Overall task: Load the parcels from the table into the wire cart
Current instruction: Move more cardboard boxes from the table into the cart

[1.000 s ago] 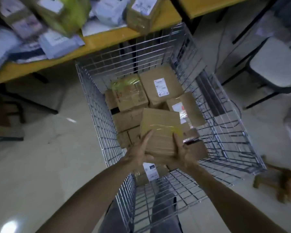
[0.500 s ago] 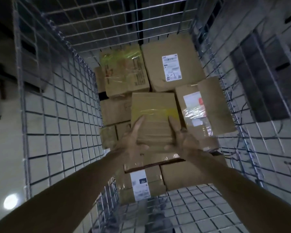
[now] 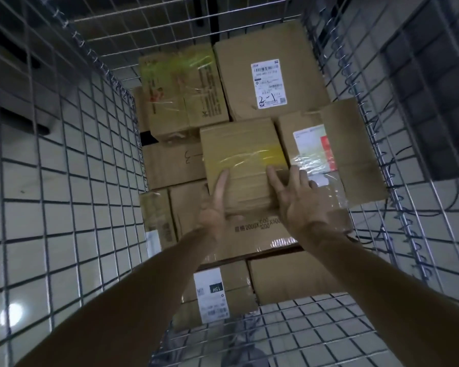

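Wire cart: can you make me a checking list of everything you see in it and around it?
Surface: wire cart mesh floor, mostly covered by boxes.
Job's things: taped cardboard box on top of the stack; labelled box and green-printed box behind it.
Clutter: nothing seen.
Hands: left hand and right hand rest on the taped cardboard box, fingers straight.
Cables: dark cable on the floor outside the right wall.
Surroundings: tiled floor with a light reflection.

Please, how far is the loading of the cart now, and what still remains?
Done: several cardboard boxes already lie packed in the wire cart. In hand: the left hand and right hand hold a taped box over that layer. Left: releasing it; the near cart floor is bare. The table is out of view, so remaining parcels cannot be counted.
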